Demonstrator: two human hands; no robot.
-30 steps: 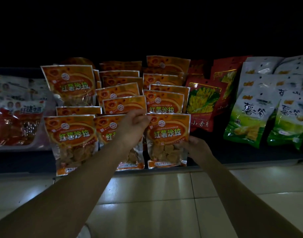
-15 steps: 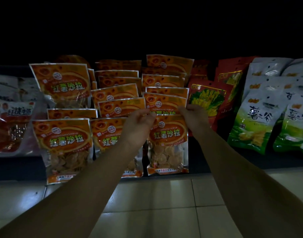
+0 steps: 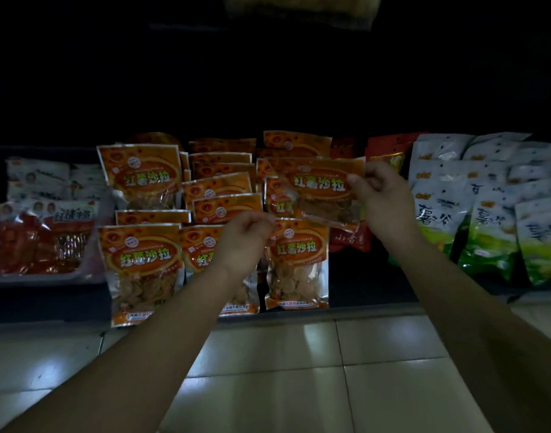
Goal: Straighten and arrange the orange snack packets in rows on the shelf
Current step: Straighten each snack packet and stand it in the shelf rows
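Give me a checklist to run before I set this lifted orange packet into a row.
1. Right hand pinches the lifted orange foil snack packet at its top right corner: ok.
2. Lifted packet level: not ok, it is tilted.
3. Left hand holds the front right orange packet: cannot tell; its curled fingers sit at that packet's top left corner.
4. Front row upright at the dark shelf edge: ok, though the left arm partly hides the middle front packet.
5. Free slot behind the front right packet: cannot tell, the lifted packet covers it.
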